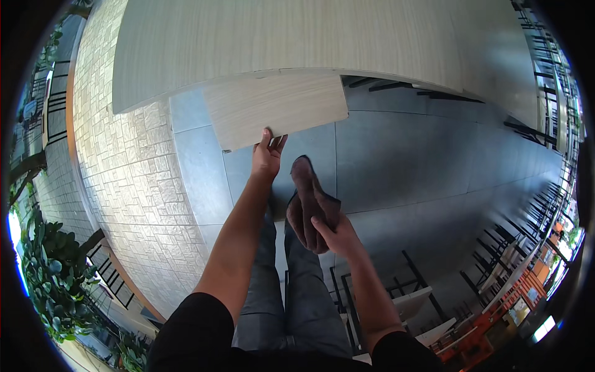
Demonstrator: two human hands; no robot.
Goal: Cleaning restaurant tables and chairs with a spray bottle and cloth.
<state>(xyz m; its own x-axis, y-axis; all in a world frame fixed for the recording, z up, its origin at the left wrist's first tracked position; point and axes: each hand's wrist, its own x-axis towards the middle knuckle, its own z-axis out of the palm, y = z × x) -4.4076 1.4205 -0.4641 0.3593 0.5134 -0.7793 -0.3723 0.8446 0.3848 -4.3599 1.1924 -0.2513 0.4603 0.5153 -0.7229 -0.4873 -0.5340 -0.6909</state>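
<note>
A pale wood-grain panel (279,109), perhaps a seat, juts out from beneath the near edge of a long wood-grain table top (316,37). My left hand (268,153) grips its front edge, thumb on the upper face and fingers curled below. Whatever supports the panel is hidden. In my right hand (337,235) is a bunched brown cloth (309,207), held in front of my legs. One end of the cloth hangs out past the bundle towards the panel, apart from it.
Grey floor tiles (395,153) lie under and around me. A textured stone-block wall (135,176) is on the left, with leafy plants (56,274) beyond. Dark metal legs (390,86) show beneath the table. Behind me at right stand chairs with pale seats (413,302).
</note>
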